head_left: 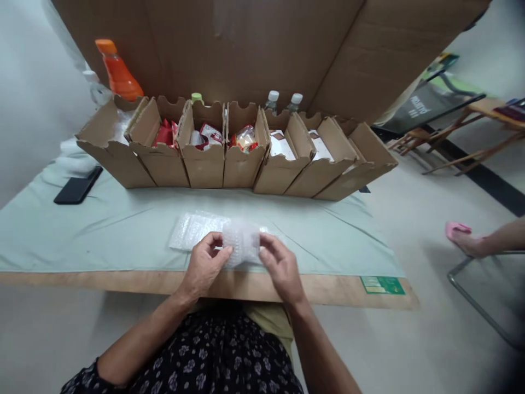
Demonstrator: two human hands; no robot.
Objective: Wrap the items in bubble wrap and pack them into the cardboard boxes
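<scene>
Bubble-wrap piece is on your side of the cardboard bins, your left hand pinching one edge, your right hand the other; grip lightly to avoid creasing it

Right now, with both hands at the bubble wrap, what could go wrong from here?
The held bubble wrap might slip and drop: the left hand has it by one side, near the table's wooden front edge, and the right hand is too blurred to judge its grip.

The bubble wrap lying on the cloth sits just behind the hands, so it could get nudged.

The pale green cloth shows creases and might bunch if dragged.
</scene>
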